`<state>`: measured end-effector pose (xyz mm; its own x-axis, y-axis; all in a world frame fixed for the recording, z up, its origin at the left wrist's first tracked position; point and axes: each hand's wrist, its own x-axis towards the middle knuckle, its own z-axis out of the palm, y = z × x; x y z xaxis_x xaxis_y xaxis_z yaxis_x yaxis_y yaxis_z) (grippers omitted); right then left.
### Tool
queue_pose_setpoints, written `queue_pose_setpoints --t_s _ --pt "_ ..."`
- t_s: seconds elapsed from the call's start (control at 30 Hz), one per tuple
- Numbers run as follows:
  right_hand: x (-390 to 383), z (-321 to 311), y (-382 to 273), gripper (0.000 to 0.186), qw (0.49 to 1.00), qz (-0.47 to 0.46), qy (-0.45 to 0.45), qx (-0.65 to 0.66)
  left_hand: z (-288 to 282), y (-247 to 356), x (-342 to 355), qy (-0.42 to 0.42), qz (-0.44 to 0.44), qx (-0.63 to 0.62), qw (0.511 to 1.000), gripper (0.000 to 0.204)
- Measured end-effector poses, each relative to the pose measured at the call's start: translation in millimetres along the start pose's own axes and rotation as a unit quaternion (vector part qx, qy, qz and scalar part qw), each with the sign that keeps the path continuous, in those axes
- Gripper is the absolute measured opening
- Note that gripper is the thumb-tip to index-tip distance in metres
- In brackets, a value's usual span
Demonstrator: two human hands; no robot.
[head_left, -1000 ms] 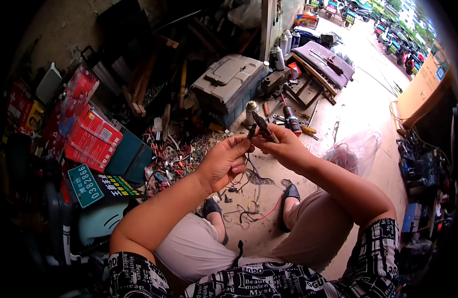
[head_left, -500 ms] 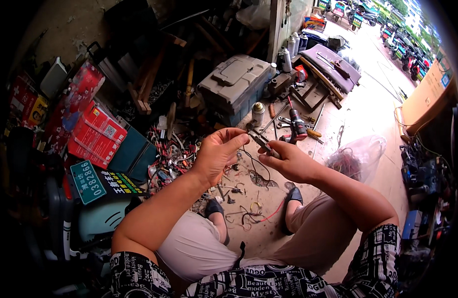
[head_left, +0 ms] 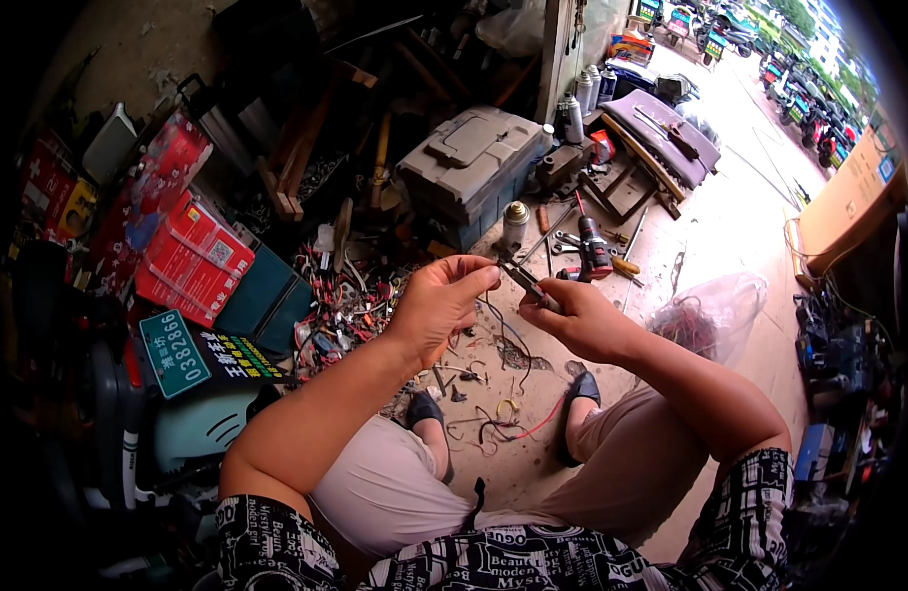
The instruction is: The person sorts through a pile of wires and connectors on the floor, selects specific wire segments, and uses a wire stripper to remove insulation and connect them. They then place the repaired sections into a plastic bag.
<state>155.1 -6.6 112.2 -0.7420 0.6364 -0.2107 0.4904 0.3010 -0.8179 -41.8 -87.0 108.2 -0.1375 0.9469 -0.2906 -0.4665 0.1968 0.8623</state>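
Between my raised hands, at mid-view, is a pair of pliers [head_left: 522, 276] with its jaws pointing up-left. My right hand [head_left: 562, 313] is closed round the handles. My left hand [head_left: 442, 303] pinches the end of a thin dark wire [head_left: 495, 310] at the pliers' jaws; the wire hangs down below. Exactly what the jaws touch is too small to make out. Just beyond them a spray can [head_left: 516, 224] stands on the floor, beside a red and black drill [head_left: 592, 246].
A lidded toolbox [head_left: 469, 158], wire scraps [head_left: 345, 315], spanners [head_left: 569, 241] and a padded board [head_left: 661, 138] lie ahead. Red boxes [head_left: 188, 261] crowd the left. A plastic bag of wires [head_left: 705, 315] and a carton [head_left: 838, 212] are rightward. Scooters [head_left: 799, 94] stand outside.
My right hand has moved down, turning the pliers from upright to a slant toward up-left. My left hand has risen slightly, still pinching at the wire. The view has shifted slightly.
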Motion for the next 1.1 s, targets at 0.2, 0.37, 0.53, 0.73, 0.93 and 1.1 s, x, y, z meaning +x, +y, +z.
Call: queue_pose_setpoints --t_s 0.2,0.37,0.53,0.73,0.93,1.1 --pt "0.8 -3.5 -0.2 0.038 1.0 0.011 -0.003 -0.008 -0.4 -2.2 0.0 -0.001 -0.004 -0.008 1.0 0.009" --pt "6.9 -4.2 10.8 0.045 0.999 0.021 -0.024 -0.006 1.5 -3.9 -2.0 0.002 -0.008 0.019 1.0 0.007" --pt "7.8 1.4 15.2 0.053 0.998 0.053 -0.015 -0.044 3.3 -6.3 -1.4 0.01 -0.012 0.036 0.999 0.007" --pt "8.9 0.1 13.5 0.049 0.992 0.036 0.001 -0.118 -2.2 -6.7 -2.1 -0.008 -0.017 0.057 0.998 0.007" --pt "9.4 -2.9 20.9 0.034 0.984 0.013 0.032 -0.175 -0.5 -8.3 -0.9 0.002 -0.037 0.087 0.995 0.007" --pt "8.3 -3.2 29.1 0.026 0.975 -0.014 0.056 -0.213 -4.6 -8.9 1.0 0.001 -0.075 0.124 0.989 0.007"
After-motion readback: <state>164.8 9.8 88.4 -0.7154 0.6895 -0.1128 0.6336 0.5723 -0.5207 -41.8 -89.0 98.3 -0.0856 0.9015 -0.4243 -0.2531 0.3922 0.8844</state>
